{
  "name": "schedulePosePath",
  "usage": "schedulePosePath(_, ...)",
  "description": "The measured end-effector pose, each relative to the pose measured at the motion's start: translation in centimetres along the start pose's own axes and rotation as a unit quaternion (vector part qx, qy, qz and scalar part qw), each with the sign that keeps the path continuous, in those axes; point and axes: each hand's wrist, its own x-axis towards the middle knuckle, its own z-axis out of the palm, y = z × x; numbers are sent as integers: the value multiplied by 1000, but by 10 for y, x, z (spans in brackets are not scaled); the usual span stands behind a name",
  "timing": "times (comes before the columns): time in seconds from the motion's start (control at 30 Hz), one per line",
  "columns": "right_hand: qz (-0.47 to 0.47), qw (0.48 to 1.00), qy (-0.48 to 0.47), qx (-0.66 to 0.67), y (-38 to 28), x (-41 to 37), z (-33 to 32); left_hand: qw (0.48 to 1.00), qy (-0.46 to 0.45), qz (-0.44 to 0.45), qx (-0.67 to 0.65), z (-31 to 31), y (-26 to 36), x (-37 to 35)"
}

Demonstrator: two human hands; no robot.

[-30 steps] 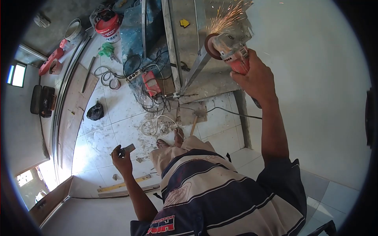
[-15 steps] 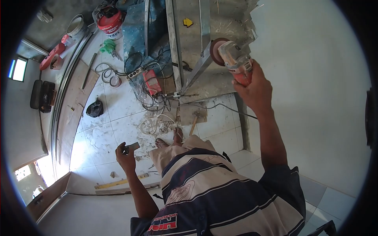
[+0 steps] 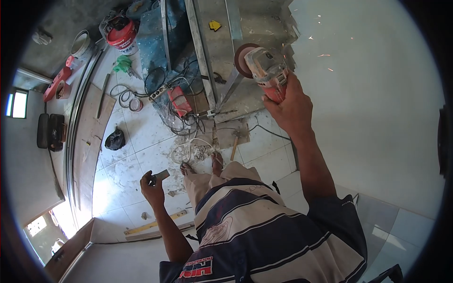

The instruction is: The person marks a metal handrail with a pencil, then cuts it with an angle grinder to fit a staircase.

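Note:
My right hand [image 3: 293, 109] is wrapped round the red handle of a dusty angle grinder [image 3: 267, 70]. Its reddish-brown disc [image 3: 242, 60] is at the upper end of a slanted metal bar [image 3: 227, 90], seemingly against it, though the exact contact is hidden. Orange sparks [image 3: 323, 55] fly off to the right across the pale wall. Lower down on the left, my left hand [image 3: 152, 189] pinches a small grey rectangular piece [image 3: 162, 175], apparently metal, well away from the grinder.
An upright metal post [image 3: 202, 56] stands beside the bar. Cables [image 3: 123, 96], a red box [image 3: 180, 101] and a hammer [image 3: 234, 146] lie on the dirty tiles. A black bag [image 3: 114, 139], a spirit level [image 3: 155, 222] and a paint bucket [image 3: 122, 37] are farther left.
The view has shifted, so the surroundings and the grinder appear farther left. Sparks now show in the air right of the grinder. Both hands keep their holds.

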Motion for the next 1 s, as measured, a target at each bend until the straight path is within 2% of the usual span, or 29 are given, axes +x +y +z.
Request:
schedulePosePath(0.13,72,997,-12,22,-7,-19,8,1000,-13,5,-21,-11,-11,13)
schedulePosePath(0.2,95,994,-10,56,-18,-30,17,997,-47,31,48,-25,-16,23)
schedulePosePath(0.3,79,994,49,60,-39,-38,34,996,-59,68,8,-43,-29,50)
schedulePosePath(0.6,154,983,75,67,-78,-34,59,987,-91,116,59,-99,-7,123)
schedulePosePath(0.7,127,985,111,50,-81,-33,69,983,-107,133,71,-100,2,132)
schedulePosePath(0.83,148,979,117,79,-87,-29,72,978,-111,166,57,-92,-9,140)
schedulePosePath(1.0,153,978,112,82,-86,-28,69,979,-142,139,54,-86,-6,134)
